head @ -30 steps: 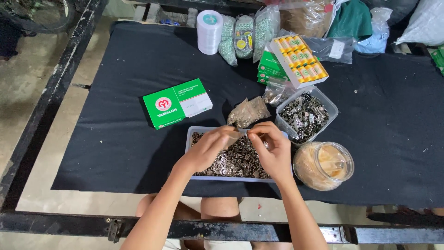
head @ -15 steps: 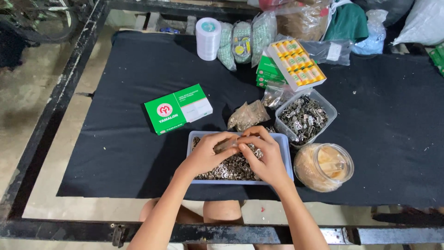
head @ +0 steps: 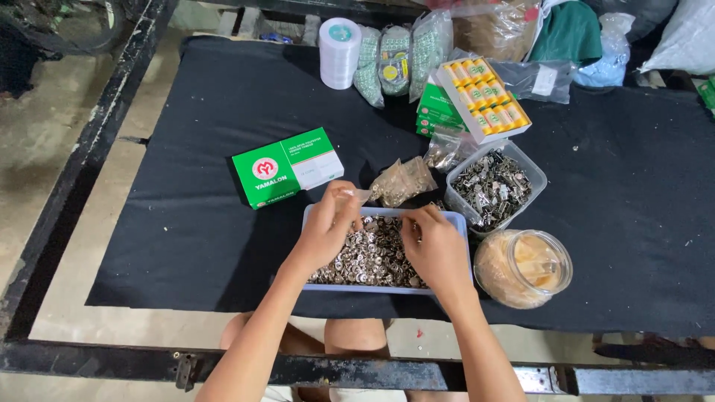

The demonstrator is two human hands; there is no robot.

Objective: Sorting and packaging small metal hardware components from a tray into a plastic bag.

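Black cloth [head: 186, 223], shiny round metal snaps [head: 369, 257]

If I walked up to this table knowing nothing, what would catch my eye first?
Probably the two hands at the near edge: the left hand and right hand sit over a shallow pale-blue tray heaped with small shiny metal pieces. Next, the bright green box lying to the tray's left on the black cloth, and the open box of yellow spools towards the far side.
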